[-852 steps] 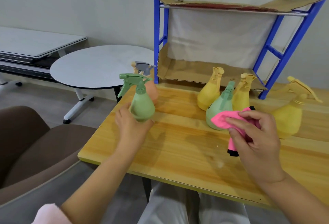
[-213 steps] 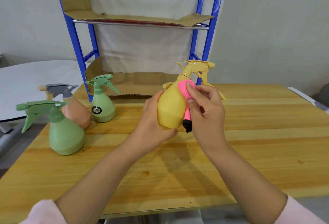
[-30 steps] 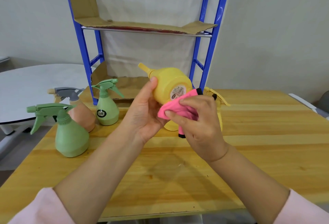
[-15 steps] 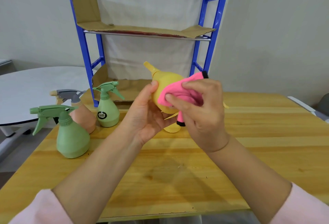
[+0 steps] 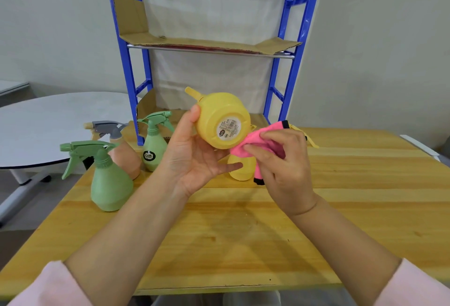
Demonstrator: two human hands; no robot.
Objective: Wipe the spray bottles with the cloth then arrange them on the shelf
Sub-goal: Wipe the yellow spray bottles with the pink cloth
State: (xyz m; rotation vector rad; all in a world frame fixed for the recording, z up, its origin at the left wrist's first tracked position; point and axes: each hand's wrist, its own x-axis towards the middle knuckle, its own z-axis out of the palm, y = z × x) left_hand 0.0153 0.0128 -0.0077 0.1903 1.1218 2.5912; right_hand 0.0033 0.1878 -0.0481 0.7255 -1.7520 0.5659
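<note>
Bright, even, diffuse light from above reaches your whole view. Soft, faint shadows of your forearms (image 5: 136,228) lie on the wooden table (image 5: 365,196) beneath them. Wide-angle distortion tilts the blue shelf uprights (image 5: 125,62) toward the edges; your sleeves (image 5: 48,286) at the near corners are blurred.

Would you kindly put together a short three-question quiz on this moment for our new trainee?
1. True or false: the yellow spray bottle gripped by the left hand is tipped so that its labelled base faces the camera.
2. What does the right hand hold?
A) a pink cloth
B) a grey trigger head
C) nothing
3. Fill in: ___ green bottles stand on the wooden table.

Key:
1. True.
2. A.
3. Two: the large green bottle and the small green bottle.
</note>
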